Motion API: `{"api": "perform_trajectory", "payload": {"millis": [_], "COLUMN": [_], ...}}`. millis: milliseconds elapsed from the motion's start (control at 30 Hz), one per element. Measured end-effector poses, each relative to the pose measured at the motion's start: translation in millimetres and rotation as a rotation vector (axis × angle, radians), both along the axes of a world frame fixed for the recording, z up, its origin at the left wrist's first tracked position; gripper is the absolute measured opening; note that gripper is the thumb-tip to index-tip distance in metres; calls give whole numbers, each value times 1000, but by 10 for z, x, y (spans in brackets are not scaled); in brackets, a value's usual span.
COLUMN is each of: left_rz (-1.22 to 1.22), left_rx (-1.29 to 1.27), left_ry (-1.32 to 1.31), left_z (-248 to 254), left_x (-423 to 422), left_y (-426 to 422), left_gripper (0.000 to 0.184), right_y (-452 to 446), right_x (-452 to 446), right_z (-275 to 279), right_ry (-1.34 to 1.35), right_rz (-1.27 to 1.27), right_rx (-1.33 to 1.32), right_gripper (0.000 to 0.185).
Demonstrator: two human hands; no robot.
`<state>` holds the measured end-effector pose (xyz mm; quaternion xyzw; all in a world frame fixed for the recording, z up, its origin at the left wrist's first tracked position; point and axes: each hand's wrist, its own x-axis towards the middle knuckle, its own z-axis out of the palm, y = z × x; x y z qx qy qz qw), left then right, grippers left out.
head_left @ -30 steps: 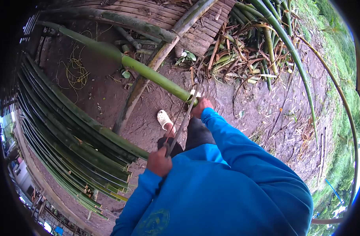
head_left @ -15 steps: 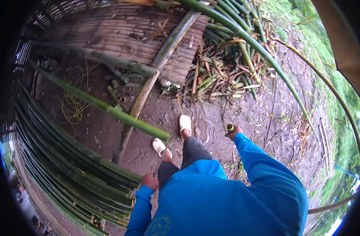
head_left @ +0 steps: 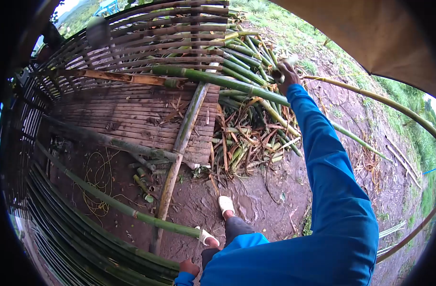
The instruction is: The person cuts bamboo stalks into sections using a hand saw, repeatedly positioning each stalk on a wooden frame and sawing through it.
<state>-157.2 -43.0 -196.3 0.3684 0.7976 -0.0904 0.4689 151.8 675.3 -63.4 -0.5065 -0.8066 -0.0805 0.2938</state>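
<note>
Stretched far forward, my right hand (head_left: 288, 76) is at a short hollow bamboo piece (head_left: 277, 75), its fingers apparently curled round it, though slightly blurred. Beneath that arm passes a long green bamboo pole (head_left: 213, 77). My left hand (head_left: 189, 267) is low by my leg with its fingers closed. A thin, faint shape rises from it, too unclear to name. Just beyond that hand, another green bamboo pole (head_left: 163, 223) ends beside my foot, resting across a slanting pole (head_left: 180, 148).
Behind the slatted platform (head_left: 132, 107) stands a slatted bamboo fence (head_left: 165, 33). Cut bamboo (head_left: 242, 62) and peeled scraps (head_left: 246, 148) are heaped right of it. Long poles (head_left: 84, 229) lie at left. Yellow cord (head_left: 98, 190) lies on the muddy ground (head_left: 256, 190).
My right hand has swung forward and up with the short bamboo piece, from beside my leg to the cut bamboo heap. The view has tilted up; my left hand remains low.
</note>
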Motion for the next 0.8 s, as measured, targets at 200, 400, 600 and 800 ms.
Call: {"api": "perform_trajectory", "payload": {"millis": [200,400,600,800], "left_rz": [106,162,341,633], "left_rx": [3,-34,-82,144], "left_ry": [-35,0,-28,0], "left_z": [63,384,1178,1571], "left_x": [40,128,380,592], "left_y": [-493,-1250,-1679,-1891], "left_gripper": [35,31,28,25], "right_y": [-1140,-4122,-4965,-4987], "right_x": [-1409,-2274,-2672,-2693], "right_z": [-377,-1876,-2281,-2122], "right_ry": [101,-439,-478,-503], "right_rz": [305,700,248,312], "right_rx": [-367,-1311,-1350,-1232], "right_gripper": [63,99,59,45]}}
